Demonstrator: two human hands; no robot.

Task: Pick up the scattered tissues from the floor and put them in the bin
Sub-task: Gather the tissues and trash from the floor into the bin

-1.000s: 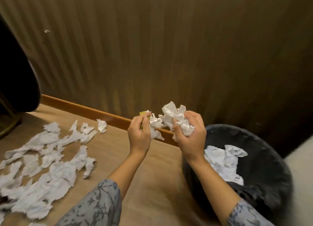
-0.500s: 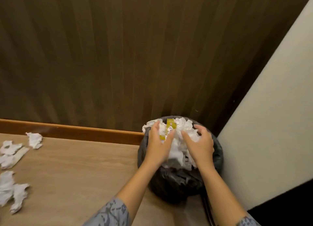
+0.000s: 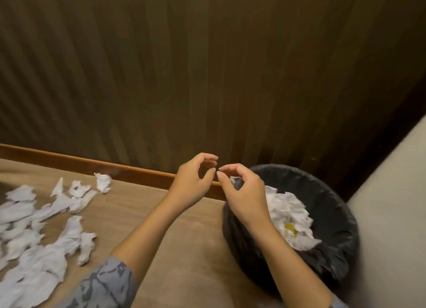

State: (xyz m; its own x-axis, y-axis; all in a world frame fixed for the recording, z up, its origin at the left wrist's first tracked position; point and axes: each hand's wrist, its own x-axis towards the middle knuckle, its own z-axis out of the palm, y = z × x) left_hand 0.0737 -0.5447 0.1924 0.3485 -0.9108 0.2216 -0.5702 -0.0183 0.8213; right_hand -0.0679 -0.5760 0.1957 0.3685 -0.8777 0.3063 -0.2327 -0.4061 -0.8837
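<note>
Left hand (image 3: 192,181) and right hand (image 3: 244,192), both empty, fingers loosely curled and apart, fingertips nearly meeting above the near rim of the bin (image 3: 334,199). Crumpled tissues (image 3: 288,211) with a yellow scrap (image 3: 289,227) lie inside the bin. More tissues (image 3: 46,215) remain scattered on the floor (image 3: 161,250) at left, below the skirting (image 3: 92,166).

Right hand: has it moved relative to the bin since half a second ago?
Yes. The right hand has lifted off the tissues in the bin and now hangs empty over its left rim, near the baseboard.
</note>
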